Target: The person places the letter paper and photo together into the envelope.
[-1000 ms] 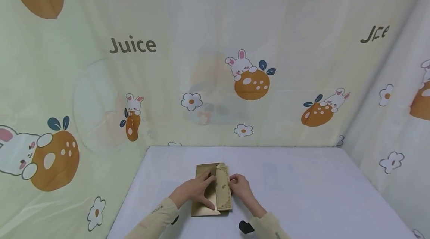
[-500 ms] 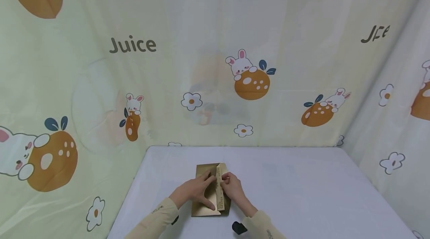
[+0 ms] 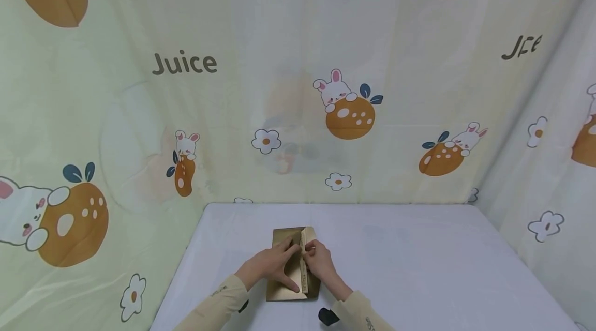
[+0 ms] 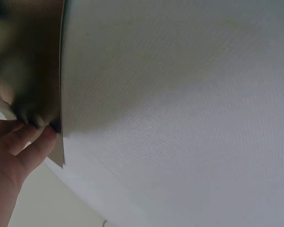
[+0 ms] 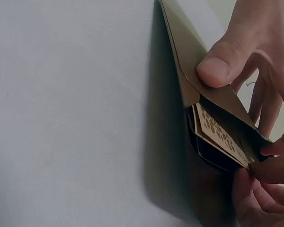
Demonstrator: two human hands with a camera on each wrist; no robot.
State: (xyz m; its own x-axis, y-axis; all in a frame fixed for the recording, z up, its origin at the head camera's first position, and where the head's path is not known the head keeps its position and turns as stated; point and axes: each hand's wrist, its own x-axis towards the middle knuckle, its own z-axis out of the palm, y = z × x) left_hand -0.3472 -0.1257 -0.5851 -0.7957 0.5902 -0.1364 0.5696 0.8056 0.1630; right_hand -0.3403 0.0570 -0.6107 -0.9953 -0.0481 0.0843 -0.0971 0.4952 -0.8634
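A gold envelope (image 3: 282, 235) lies on the table, its opening facing right. My left hand (image 3: 273, 262) rests on it with thumb and fingers spread; in the right wrist view the left thumb (image 5: 217, 70) presses near the opening's edge. A cream card (image 5: 218, 130) with gold ornamental print sits mostly inside the envelope, only a narrow strip showing. My right hand (image 3: 320, 261) pinches the card's outer edge between thumb and fingertips. Its lower fingers lie over the right part of the envelope. In the left wrist view, fingertips touch the envelope's end in shadow.
A white cloth (image 3: 410, 264) covers the table. Behind it hangs a pale curtain (image 3: 298, 26) printed with rabbits, oranges and flowers, which continues along both sides. Black wrist straps (image 3: 328, 316) show at the cuffs.
The right hand has moved left with the card, which has slid from the envelope's right edge further into the opening. Its visible strip has narrowed. The left hand has stayed in place.
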